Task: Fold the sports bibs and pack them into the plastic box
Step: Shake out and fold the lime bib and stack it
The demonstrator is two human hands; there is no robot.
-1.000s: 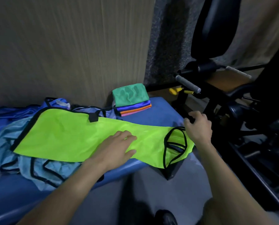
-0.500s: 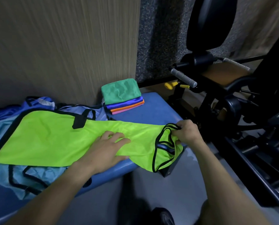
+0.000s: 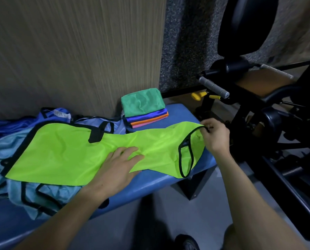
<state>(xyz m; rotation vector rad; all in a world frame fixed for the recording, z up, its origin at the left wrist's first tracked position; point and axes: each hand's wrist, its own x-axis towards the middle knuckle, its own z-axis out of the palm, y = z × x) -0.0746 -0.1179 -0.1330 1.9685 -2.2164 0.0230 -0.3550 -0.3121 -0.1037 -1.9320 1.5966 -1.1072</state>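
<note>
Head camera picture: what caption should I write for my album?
Left hand flattens a lime bib while right hand pinches its black trim.

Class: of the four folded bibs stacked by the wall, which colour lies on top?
The green bib tops the stack; the blue bib, orange bib and pink bib show only as edges beneath it.

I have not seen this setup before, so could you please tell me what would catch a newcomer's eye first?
The neon green bib spread across the blue bench stands out most; the left hand presses flat on its middle while the right hand pinches its black-trimmed end. Behind it, by the wall, sits a neat stack of folded bibs, green on top.
</note>
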